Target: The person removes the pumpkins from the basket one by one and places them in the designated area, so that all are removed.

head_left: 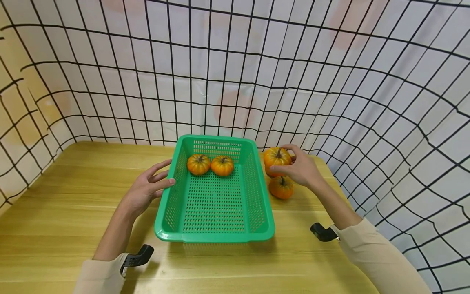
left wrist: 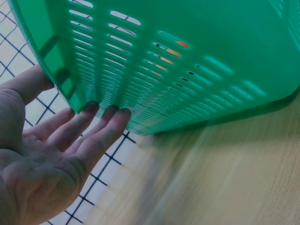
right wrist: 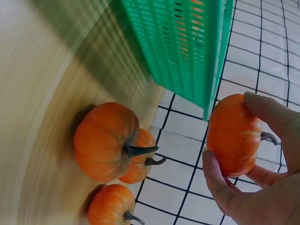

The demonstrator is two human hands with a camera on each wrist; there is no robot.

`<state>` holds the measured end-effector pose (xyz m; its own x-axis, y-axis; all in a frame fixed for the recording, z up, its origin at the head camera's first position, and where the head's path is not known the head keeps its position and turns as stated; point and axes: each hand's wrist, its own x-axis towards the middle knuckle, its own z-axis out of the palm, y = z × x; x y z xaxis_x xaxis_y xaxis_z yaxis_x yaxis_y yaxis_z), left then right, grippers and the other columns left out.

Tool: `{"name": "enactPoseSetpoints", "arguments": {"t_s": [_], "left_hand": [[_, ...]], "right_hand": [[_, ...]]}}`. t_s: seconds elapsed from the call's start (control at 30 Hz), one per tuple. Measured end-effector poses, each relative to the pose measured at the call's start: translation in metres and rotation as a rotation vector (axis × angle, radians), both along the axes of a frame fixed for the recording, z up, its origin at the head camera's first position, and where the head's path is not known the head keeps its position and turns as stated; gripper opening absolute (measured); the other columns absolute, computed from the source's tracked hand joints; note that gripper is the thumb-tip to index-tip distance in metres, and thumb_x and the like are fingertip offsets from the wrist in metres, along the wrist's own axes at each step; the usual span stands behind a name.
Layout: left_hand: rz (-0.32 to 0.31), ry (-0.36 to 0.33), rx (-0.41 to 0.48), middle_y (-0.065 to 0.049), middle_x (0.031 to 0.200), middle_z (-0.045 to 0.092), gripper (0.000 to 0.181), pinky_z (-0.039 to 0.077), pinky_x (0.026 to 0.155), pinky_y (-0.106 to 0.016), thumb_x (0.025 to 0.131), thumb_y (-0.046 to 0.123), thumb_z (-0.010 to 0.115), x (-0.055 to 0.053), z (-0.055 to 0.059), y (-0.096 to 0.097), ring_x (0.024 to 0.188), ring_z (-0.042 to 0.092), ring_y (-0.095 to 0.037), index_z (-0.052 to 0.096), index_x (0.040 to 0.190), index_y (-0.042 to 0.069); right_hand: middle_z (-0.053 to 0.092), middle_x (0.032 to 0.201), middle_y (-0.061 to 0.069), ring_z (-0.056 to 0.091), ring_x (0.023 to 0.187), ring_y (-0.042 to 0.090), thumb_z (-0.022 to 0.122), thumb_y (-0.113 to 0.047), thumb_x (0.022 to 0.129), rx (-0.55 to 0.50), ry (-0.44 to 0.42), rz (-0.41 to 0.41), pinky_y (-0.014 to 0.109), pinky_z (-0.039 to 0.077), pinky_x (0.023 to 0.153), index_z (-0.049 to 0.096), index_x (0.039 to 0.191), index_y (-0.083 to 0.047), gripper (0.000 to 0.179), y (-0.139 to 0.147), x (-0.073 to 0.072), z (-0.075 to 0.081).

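Observation:
A green plastic basket (head_left: 214, 204) with perforated walls stands on the wooden table. Two small orange pumpkins (head_left: 210, 165) lie inside at its far end. My left hand (head_left: 145, 188) holds the basket's left side, thumb at the rim and fingertips against the outer wall (left wrist: 154, 93). To the basket's right, my right hand (head_left: 302, 168) grips a small pumpkin (right wrist: 234, 136) between thumb and fingers, its dark stem facing the palm. This pumpkin is raised above others on the table; the right wrist view shows three there, including a larger one (right wrist: 101, 140).
A white sheet behind black wire mesh (head_left: 235, 81) walls the table at the back and sides. Bare wooden tabletop (head_left: 66, 212) stretches left of the basket and in front of it. Each wrist wears a black camera mount (head_left: 139, 256).

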<state>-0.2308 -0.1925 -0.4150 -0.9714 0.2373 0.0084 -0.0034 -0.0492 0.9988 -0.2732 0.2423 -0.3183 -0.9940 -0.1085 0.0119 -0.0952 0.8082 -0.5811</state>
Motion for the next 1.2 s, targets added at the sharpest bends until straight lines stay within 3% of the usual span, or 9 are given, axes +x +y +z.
{"name": "enactPoseSetpoints", "arguments": {"t_s": [0.6, 0.87, 1.07, 1.2], "left_hand": [[0.0, 0.0, 0.022, -0.024, 0.156, 0.042, 0.074, 0.06, 0.09, -0.034, 0.097, 0.013, 0.07, -0.002, 0.0, 0.0, 0.117, 0.068, -0.021, 0.031, 0.16, 0.017], [-0.004, -0.01, 0.024, -0.024, 0.156, 0.042, 0.074, 0.059, 0.091, -0.034, 0.097, 0.013, 0.07, -0.001, -0.001, 0.0, 0.118, 0.067, -0.022, 0.03, 0.16, 0.016], [-0.003, -0.013, 0.015, -0.023, 0.157, 0.04, 0.075, 0.059, 0.091, -0.032, 0.097, 0.014, 0.07, -0.001, 0.0, 0.0, 0.117, 0.067, -0.019, 0.029, 0.16, 0.017], [-0.005, -0.013, 0.016, -0.023, 0.157, 0.04, 0.075, 0.059, 0.091, -0.032, 0.097, 0.013, 0.069, -0.001, 0.0, -0.001, 0.116, 0.068, -0.018, 0.029, 0.161, 0.016]], "right_hand": [[0.048, 0.146, 0.029, 0.053, 0.128, 0.043, 0.074, -0.06, 0.085, 0.023, -0.001, -0.082, 0.053, 0.053, 0.091, 0.032, 0.158, -0.014, 0.096, 0.035, 0.003, -0.01], [0.049, 0.143, 0.028, 0.054, 0.12, 0.042, 0.077, -0.05, 0.087, 0.007, -0.004, -0.125, 0.047, 0.053, 0.084, 0.035, 0.157, -0.009, 0.091, 0.052, 0.004, -0.022], [0.052, 0.14, 0.029, 0.056, 0.116, 0.041, 0.076, -0.053, 0.087, 0.033, 0.006, -0.139, 0.045, 0.053, 0.08, 0.036, 0.156, -0.008, 0.092, 0.064, 0.006, -0.032], [0.045, 0.147, 0.031, 0.056, 0.118, 0.043, 0.075, -0.053, 0.087, 0.03, -0.014, -0.144, 0.048, 0.054, 0.082, 0.034, 0.156, -0.004, 0.095, 0.07, 0.008, -0.039]]}}
